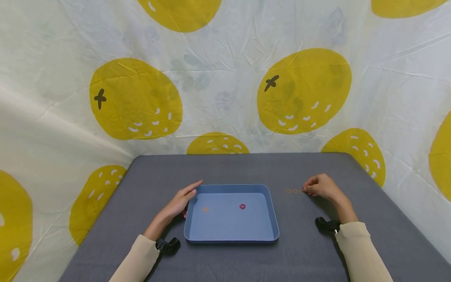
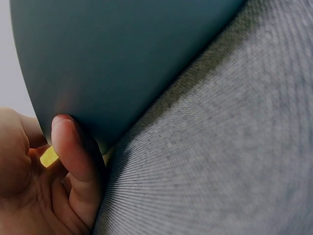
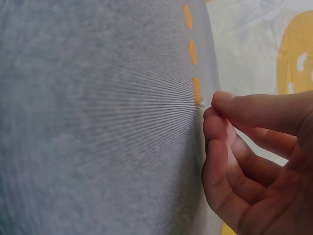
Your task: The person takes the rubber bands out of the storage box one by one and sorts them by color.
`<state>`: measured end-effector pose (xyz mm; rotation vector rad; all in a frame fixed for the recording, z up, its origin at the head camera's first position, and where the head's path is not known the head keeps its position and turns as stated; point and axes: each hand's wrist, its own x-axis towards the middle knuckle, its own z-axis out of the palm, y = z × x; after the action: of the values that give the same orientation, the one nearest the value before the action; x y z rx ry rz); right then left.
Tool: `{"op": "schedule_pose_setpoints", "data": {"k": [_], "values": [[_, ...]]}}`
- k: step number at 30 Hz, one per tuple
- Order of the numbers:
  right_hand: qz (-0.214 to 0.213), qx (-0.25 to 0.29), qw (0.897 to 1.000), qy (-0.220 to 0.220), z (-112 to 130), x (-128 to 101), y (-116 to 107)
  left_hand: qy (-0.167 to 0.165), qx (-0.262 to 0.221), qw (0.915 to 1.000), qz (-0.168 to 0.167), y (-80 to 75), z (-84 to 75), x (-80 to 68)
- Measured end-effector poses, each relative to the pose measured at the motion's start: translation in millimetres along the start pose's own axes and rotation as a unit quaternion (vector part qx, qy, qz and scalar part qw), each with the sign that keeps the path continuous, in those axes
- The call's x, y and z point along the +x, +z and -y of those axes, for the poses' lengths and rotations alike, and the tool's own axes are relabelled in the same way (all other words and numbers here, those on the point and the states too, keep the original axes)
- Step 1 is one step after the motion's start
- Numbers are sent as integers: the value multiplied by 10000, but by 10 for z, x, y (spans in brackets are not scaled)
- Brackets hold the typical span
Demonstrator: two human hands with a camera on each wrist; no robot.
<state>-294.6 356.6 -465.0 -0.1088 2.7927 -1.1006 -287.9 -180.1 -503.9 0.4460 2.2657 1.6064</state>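
Note:
A shallow blue tray lies on the dark grey table. Its left wall is held by my left hand, the thumb over the rim and fingers against the outside; the left wrist view shows fingers on that outer wall. Inside are a pinkish-red ring and a thin orange ring, like a rubber band. Right of the tray, several similar orange rings form a row. At the row's right end, my right hand has thumb and fingertips together; whether a ring is between them is hidden.
A small pinkish-red thing shows between the left wrist and the tray, partly hidden. A white cloth with yellow fruit prints hangs behind and beside the table. Both wrists wear black bands.

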Motion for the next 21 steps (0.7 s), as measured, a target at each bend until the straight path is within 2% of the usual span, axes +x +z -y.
{"op": "schedule_pose_setpoints", "data": {"k": [11,21], "values": [[-104,-166,9996,-207,79,-20,-86,-61,-45,10000,-54,-4,13,-4],[-176,-259,9986,-423,344,-110,-148,-45,-62,9999,-80,5,1,-3]]}}
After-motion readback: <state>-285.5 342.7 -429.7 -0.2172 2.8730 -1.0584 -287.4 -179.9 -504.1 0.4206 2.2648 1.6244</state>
